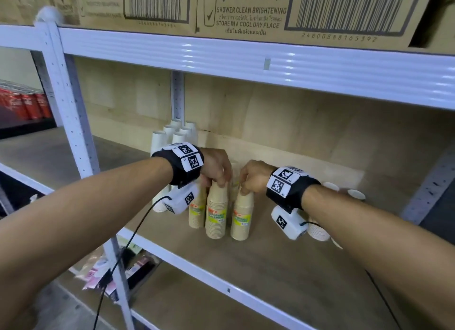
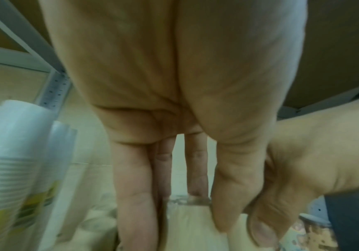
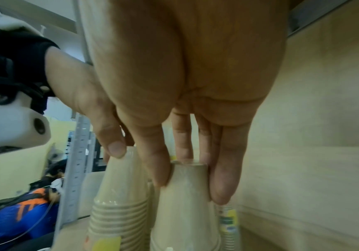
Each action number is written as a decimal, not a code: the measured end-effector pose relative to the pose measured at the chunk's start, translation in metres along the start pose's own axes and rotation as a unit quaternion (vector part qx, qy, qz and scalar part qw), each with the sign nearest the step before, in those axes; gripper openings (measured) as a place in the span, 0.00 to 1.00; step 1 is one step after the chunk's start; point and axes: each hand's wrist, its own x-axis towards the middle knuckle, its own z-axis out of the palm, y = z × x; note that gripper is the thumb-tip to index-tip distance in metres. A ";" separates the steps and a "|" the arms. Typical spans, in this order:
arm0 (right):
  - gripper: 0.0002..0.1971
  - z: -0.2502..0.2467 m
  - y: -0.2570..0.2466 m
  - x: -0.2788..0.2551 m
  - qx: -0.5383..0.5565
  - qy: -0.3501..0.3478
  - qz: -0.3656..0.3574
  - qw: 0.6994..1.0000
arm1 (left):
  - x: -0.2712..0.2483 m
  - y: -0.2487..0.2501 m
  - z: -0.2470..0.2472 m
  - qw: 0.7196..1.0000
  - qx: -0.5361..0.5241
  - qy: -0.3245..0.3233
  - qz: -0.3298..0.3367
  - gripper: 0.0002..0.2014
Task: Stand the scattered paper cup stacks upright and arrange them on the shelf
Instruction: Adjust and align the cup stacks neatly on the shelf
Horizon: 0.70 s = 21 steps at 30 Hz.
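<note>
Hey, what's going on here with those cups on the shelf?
A person is tidying paper cup stacks on a white metal shelf. The left hand grips the top of one upright tan stack, and the right hand grips the top of the tan stack beside it. White stacks stand behind, and a few more stacks wait to the right, behind the right arm.
</note>
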 end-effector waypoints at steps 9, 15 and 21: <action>0.17 -0.026 0.069 0.002 0.001 0.081 0.104 0.991 | 0.061 0.049 -0.010 0.995 -0.020 0.077 0.061 0.09; 0.15 -0.026 0.101 0.020 0.008 0.113 0.158 0.981 | 0.109 0.071 -0.001 0.990 -0.011 0.113 0.087 0.14; 0.16 -0.011 0.131 0.056 0.022 0.160 0.171 0.972 | 0.157 0.078 0.010 0.988 -0.020 0.131 0.084 0.17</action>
